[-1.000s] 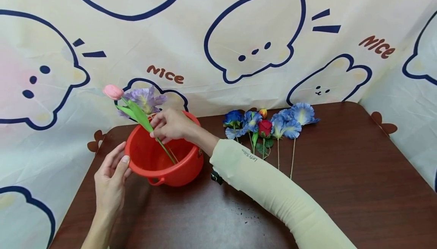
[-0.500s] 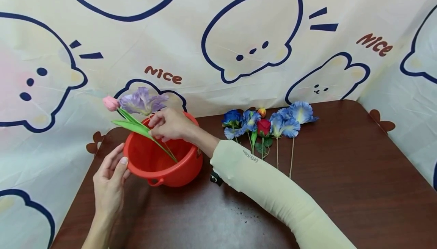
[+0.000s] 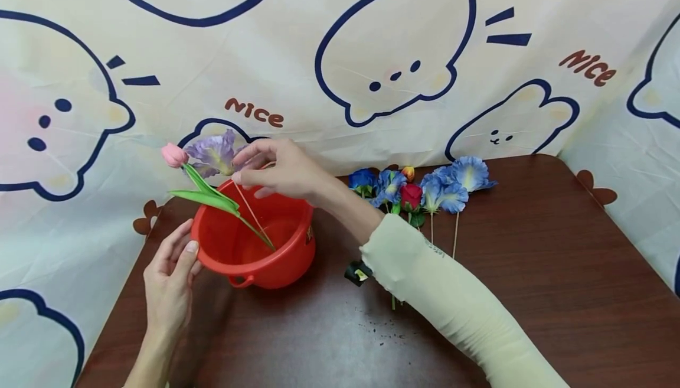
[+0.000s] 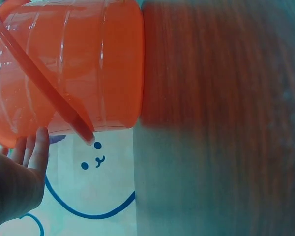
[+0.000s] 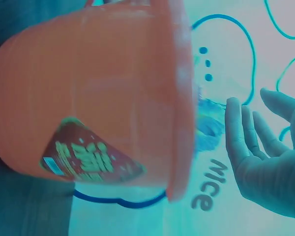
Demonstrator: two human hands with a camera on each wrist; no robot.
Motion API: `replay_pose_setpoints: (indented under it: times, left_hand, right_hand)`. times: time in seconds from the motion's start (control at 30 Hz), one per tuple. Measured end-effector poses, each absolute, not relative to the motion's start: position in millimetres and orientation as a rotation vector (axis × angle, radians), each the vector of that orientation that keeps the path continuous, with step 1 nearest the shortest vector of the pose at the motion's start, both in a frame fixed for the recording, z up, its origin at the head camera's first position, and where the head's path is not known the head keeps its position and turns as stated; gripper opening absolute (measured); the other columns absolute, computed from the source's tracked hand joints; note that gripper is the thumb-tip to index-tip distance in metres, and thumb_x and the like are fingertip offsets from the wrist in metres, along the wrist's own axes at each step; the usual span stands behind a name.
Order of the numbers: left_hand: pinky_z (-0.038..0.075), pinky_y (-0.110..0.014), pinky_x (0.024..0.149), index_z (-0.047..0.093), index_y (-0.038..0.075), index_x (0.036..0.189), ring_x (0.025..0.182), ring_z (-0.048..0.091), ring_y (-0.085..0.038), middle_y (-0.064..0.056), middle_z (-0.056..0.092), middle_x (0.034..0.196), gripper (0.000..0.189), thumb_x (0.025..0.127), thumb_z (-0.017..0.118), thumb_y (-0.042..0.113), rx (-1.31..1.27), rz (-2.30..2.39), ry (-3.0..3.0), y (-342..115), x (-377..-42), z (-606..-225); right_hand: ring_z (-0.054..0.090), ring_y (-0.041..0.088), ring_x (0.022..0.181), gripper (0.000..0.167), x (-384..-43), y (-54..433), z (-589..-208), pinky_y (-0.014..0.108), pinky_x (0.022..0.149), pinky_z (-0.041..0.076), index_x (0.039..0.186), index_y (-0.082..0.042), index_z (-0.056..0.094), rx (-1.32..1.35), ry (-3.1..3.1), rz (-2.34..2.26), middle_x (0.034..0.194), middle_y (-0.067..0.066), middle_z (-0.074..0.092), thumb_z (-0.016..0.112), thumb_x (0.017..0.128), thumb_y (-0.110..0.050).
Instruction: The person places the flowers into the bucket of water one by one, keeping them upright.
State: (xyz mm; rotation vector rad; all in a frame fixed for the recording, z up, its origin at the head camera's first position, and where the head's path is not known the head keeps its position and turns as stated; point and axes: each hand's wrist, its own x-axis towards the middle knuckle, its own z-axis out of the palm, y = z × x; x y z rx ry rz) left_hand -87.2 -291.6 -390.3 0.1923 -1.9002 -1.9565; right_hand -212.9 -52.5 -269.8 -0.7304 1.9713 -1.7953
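A red bucket [image 3: 284,261] stands tilted toward me on the left of the table. At its left rim my left hand [image 3: 169,279] grips it, thumb at the edge and fingers along the outside wall [image 4: 37,155]. Inside the bucket stand a pink tulip [image 3: 174,155] with green leaves and a purple iris-like flower [image 3: 212,152] on a thin stem. My right hand [image 3: 284,169] hovers over the far rim, beside the purple flower. Its fingers [image 5: 233,130] are spread from the thumb with nothing between them in the right wrist view.
Several artificial flowers lie at the back of the brown table [image 3: 536,270]: blue ones [image 3: 470,176], a red rose [image 3: 411,196] and an orange bud [image 3: 408,173]. A small black object [image 3: 358,273] lies near my right sleeve [image 3: 451,293]. A printed cloth [image 3: 404,33] hangs behind.
My right hand has let go of the tulip stem and risen up and away from the bucket's inside. The tulip now leans left against the rim. My left hand has stayed on the rim.
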Motion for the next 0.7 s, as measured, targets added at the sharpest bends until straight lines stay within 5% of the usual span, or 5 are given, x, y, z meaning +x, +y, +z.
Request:
replay_pose_setpoints:
  times: [0.5,0.7]
  left_hand:
    - [0.065,-0.023,0.084,0.058,0.005,0.152,0.113,0.077,-0.01,-0.006,0.071,0.136,0.045,0.108,0.06,0.002,0.155,-1.973,-1.889,-294,-89,-392]
    - [0.064,-0.023,0.084,0.057,0.004,0.153,0.113,0.077,-0.01,-0.005,0.071,0.136,0.045,0.108,0.06,0.002,0.135,-1.973,-1.889,-294,-88,-392]
  right_hand:
    - [0.078,0.03,0.105,0.035,-198,13,-262,0.048,0.092,0.068,0.133,-0.011,0.071,-0.614,2.026,-1.887,0.117,0.013,0.072,0.077,0.1,-0.017]
    - [0.075,0.036,0.111,0.035,-194,36,-266,0.041,0.087,0.069,0.133,-0.009,0.07,-0.582,2.026,-1.929,0.119,0.015,0.071,0.076,0.1,-0.016]
